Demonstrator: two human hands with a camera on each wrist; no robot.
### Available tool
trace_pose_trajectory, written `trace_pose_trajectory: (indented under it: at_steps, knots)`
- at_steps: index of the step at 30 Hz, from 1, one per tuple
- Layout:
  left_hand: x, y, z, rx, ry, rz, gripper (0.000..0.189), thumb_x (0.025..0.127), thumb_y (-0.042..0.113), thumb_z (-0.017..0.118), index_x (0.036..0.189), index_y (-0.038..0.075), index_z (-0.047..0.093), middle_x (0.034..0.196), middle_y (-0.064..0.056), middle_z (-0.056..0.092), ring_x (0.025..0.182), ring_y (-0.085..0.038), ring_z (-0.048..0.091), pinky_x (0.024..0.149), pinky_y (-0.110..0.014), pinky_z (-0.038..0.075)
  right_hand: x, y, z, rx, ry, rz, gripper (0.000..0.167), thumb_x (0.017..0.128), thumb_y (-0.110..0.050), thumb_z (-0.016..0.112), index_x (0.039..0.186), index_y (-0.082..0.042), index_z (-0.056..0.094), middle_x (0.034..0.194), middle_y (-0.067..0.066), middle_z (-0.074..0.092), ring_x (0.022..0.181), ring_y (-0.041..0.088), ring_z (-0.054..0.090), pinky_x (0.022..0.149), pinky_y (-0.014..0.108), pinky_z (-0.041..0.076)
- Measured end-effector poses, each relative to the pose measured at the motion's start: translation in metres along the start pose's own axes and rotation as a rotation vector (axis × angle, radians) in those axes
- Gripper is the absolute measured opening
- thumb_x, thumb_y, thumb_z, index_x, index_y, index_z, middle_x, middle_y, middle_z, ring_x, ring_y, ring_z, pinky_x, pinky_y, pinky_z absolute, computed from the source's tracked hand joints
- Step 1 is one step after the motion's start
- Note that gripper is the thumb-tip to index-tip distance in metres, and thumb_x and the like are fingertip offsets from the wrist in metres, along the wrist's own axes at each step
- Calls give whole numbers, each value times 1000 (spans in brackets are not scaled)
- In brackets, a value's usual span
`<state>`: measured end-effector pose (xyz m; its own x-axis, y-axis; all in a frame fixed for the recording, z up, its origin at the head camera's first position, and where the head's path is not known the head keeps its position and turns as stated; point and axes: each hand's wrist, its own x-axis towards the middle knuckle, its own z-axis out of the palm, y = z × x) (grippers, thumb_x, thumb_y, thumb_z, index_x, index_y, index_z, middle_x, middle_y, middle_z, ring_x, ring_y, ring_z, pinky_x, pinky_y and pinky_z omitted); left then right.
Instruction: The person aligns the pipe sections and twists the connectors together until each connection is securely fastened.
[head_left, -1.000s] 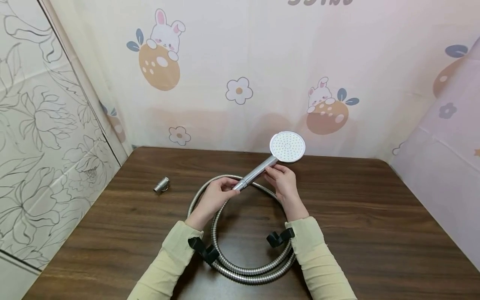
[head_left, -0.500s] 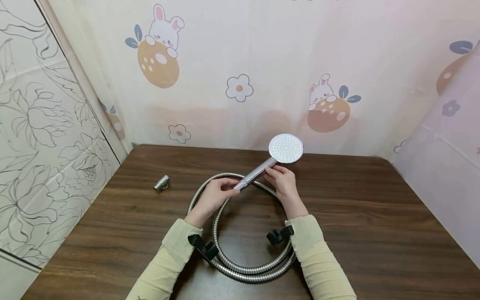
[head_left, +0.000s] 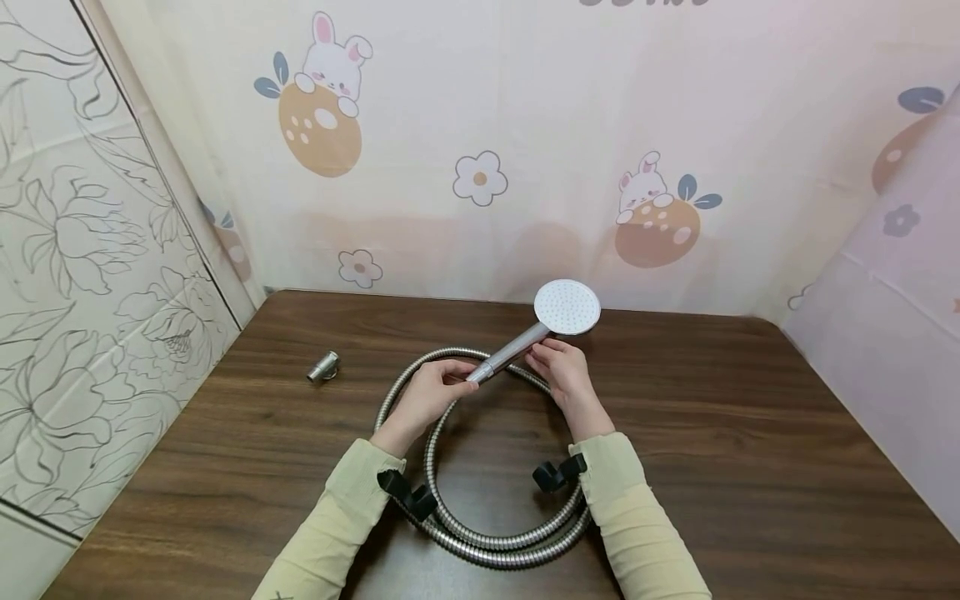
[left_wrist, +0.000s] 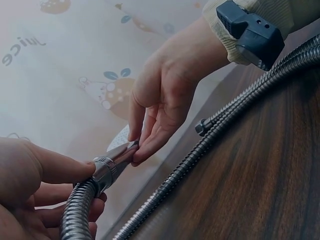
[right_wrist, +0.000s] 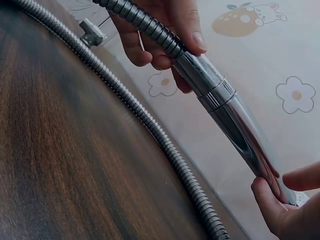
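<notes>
A chrome shower head [head_left: 567,307] with a round white face is held tilted above the table, its handle [head_left: 513,348] sloping down to the left. My right hand [head_left: 562,372] pinches the handle just below the head. At the lower end, my left hand [head_left: 430,397] grips the hose's metal end nut [left_wrist: 103,172] between thumb and fingers. The nut sits against the handle end in both wrist views. From it runs a ribbed metal shower hose [head_left: 504,553], looped in a coil on the table. Its free end [left_wrist: 202,127] shows in the left wrist view.
A small chrome shower holder [head_left: 324,368] lies to the left on the dark wooden table [head_left: 750,467]. A patterned curtain [head_left: 420,100] hangs behind the far edge. Black wrist cameras hang over the coil at both cuffs.
The shower head has dipped slightly down and to the left, and its face has turned a little. My right fingers have shifted along the handle; my left hand stays nearly in place.
</notes>
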<state>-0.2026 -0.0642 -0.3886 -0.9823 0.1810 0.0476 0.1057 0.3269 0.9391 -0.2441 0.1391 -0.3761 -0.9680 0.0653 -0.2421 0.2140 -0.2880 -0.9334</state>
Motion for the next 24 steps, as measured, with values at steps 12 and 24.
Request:
trace_pose_trajectory:
  at_steps: [12,24]
  knots:
    - [1,-4,0,-14,1,-28,23,79,12,69,102,8,68,88,-6,66,74,-23,58,58,-25,44,3,5,-3,-52,-12,62,47,92,3,42,135,14,25,116,20,43,84,9,57,98,30,39]
    - [-1,-3,1,4,-1,-47,22,81,12,67,103,7,67,88,-5,65,77,-27,58,57,-26,44,6,8,-3,-50,-27,123,48,93,3,40,137,13,23,128,24,36,114,27,44,100,31,37]
